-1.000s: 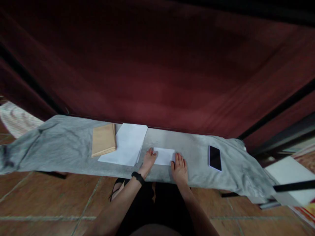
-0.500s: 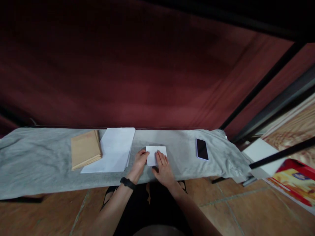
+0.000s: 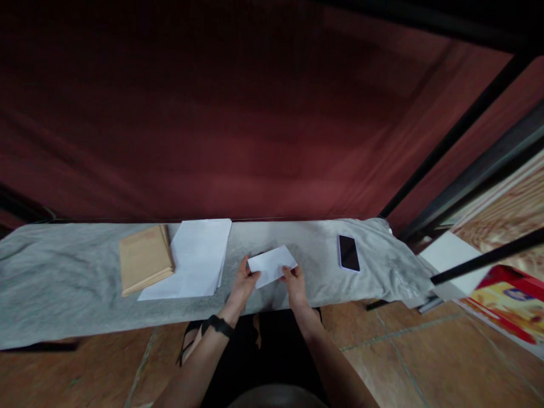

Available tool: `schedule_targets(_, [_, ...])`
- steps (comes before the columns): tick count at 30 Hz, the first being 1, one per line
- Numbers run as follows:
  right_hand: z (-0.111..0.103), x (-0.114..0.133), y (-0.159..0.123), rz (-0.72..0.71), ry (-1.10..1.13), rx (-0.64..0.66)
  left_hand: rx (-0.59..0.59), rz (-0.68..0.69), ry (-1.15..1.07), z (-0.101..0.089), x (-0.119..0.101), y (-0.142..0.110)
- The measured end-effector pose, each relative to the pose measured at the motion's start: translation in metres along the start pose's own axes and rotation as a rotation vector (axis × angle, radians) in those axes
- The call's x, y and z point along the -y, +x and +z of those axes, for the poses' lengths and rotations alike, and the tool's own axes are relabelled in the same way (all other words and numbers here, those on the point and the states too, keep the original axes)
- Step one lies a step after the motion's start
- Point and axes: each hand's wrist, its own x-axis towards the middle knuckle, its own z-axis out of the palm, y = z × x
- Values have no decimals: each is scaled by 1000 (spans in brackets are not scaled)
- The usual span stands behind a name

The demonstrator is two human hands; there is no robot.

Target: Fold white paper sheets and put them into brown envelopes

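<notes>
A small piece of folded white paper [image 3: 271,264] is held between my two hands over the grey cloth. My left hand [image 3: 243,283] pinches its left edge, thumb on top. At the lower right edge, my right hand [image 3: 294,281] grips the same paper with its thumb on the upper face. To the left of my hands lies a stack of white paper sheets [image 3: 202,255], its edges slightly uneven. Brown envelopes [image 3: 145,258] are piled on the left part of those sheets.
A phone [image 3: 349,253] with a dark screen lies on the right of the grey cloth [image 3: 317,243]. Behind the narrow table hangs a dark red curtain [image 3: 255,141]. A black metal bar [image 3: 450,136] slants down at the right, near a red and yellow box [image 3: 514,303].
The folded paper has turned and tilted, its right side now higher. My right hand has gone from lying flat on it to gripping its right edge.
</notes>
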Motion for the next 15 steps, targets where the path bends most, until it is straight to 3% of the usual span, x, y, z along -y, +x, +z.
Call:
schedule_targets(2, [-19, -4, 4, -34, -142, -38, 27, 54, 117, 0, 5, 10])
schedule_targets(7, [-51, -9, 4, -338, -794, -2, 60, 198, 554, 5, 15, 24])
schedule_targets(11, [-59, -12, -3, -452, -1163, -12, 25, 315, 870, 10, 23, 21])
schedule_targets(15, [-58, -10, -4, -516, -1272, -38, -29, 492, 1083, 12, 29, 10])
